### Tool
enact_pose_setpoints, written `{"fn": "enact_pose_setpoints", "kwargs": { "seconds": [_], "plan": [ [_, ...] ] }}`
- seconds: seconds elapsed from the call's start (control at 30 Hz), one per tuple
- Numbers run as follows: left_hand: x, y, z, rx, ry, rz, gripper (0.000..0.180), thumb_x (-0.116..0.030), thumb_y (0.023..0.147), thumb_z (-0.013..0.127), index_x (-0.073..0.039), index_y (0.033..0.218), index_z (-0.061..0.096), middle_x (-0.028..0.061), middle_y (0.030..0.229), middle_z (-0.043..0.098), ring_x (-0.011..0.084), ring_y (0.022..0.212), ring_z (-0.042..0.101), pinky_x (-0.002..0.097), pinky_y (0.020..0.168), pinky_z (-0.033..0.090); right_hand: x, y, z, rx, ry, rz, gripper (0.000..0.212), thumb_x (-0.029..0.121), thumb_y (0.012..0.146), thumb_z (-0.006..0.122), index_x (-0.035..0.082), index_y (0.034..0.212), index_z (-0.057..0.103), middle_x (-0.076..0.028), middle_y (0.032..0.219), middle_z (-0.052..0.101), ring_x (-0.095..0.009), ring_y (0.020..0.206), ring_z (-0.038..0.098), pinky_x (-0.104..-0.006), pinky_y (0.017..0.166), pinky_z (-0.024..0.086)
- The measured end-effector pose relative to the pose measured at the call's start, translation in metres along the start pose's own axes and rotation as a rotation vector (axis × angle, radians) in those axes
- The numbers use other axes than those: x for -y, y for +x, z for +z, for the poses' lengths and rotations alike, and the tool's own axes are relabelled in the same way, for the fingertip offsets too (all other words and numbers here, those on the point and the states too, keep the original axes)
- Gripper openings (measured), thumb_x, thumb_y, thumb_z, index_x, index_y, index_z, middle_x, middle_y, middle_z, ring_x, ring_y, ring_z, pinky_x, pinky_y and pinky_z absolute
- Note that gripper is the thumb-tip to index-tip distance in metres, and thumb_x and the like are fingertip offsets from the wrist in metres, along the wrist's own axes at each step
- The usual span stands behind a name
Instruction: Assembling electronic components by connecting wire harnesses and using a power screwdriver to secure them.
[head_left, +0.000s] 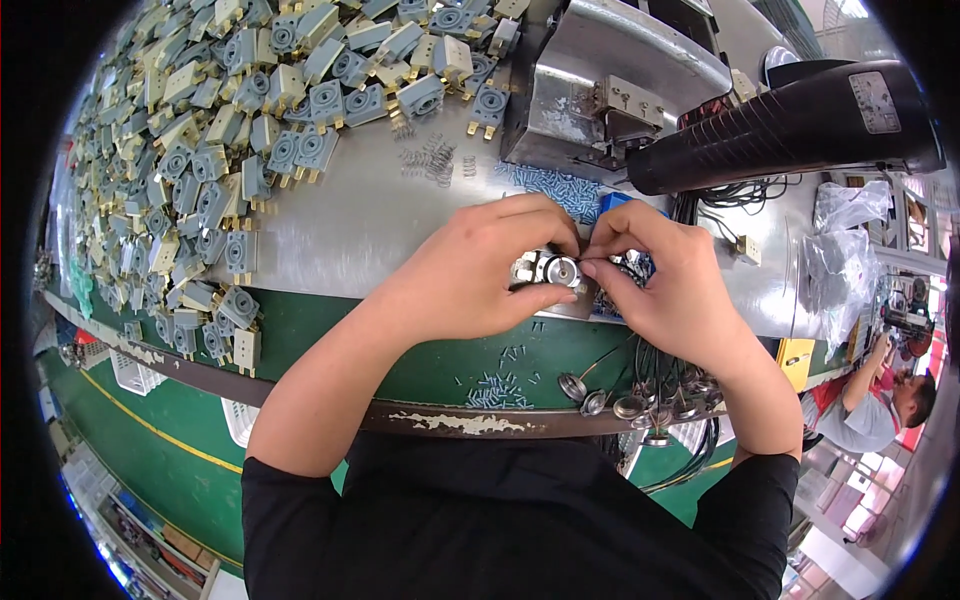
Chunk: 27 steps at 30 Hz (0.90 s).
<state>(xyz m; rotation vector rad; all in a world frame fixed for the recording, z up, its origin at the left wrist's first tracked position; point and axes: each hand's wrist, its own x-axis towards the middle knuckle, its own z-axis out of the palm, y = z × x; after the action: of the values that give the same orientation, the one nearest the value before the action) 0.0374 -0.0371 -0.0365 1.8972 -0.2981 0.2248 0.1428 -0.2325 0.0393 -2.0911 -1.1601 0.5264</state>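
Note:
My left hand (pixel 480 265) is closed around a small round metal-faced part (pixel 562 271) with dark and pale sides, held over the near edge of the metal work surface. At its right side, the thumb and forefinger of my right hand (pixel 665 275) pinch together; whatever is between them is too small to make out. Just behind both hands lies a spread of small bluish screws (pixel 560 190). Beneath my right hand, a blue container (pixel 615 202) with small metal pieces is partly covered.
A heap of grey-and-cream plug-like housings (pixel 320 105) fills the left. Coil springs (pixel 430 160) lie behind my hands. More screws (pixel 500 392) and wired metal discs (pixel 655 408) rest near the front edge. A metal fixture (pixel 600 80) and black cylindrical tool (pixel 780 130) stand far right.

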Motion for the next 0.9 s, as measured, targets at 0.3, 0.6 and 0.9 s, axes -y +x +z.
{"fn": "enact_pose_setpoints", "kwargs": {
  "seconds": [0.3, 0.6, 0.9],
  "plan": [
    [0.002, -0.002, 0.001, -0.021, 0.005, 0.039, 0.032, -0.007, 0.077, 0.087, -0.002, 0.108, 0.078, 0.0135, 0.115, 0.074, 0.0328, 0.104, 0.073, 0.0405, 0.090, 0.059, -0.002, -0.021, -0.022, -0.408, -0.047, -0.461, 0.018, -0.002, 0.087, 0.076, 0.002, 0.096, 0.060, -0.011, 0.075, 0.067, -0.023, 0.065, 0.065, -0.0344, 0.060, 0.050],
    [0.000, -0.001, -0.001, -0.026, 0.018, 0.055, 0.032, -0.007, 0.078, 0.087, -0.003, 0.109, 0.078, 0.0136, 0.114, 0.075, 0.0321, 0.103, 0.073, 0.0397, 0.089, 0.059, -0.018, 0.045, -0.058, -0.243, 0.583, -0.370, 0.099, 0.072, 0.099, 0.055, 0.003, 0.163, 0.023, -0.022, 0.122, 0.063, -0.035, 0.116, 0.065, -0.0483, 0.105, 0.051],
    [-0.002, -0.002, -0.001, 0.002, 0.019, 0.032, 0.034, -0.006, 0.077, 0.087, -0.005, 0.110, 0.078, 0.0129, 0.115, 0.074, 0.0311, 0.105, 0.074, 0.0396, 0.090, 0.060, 0.000, 0.086, -0.068, -0.260, 0.856, -0.434, 0.105, 0.089, 0.093, 0.037, 0.002, 0.152, 0.038, -0.009, 0.090, 0.055, -0.021, 0.072, 0.056, -0.0387, 0.071, 0.048]
  ]
}}
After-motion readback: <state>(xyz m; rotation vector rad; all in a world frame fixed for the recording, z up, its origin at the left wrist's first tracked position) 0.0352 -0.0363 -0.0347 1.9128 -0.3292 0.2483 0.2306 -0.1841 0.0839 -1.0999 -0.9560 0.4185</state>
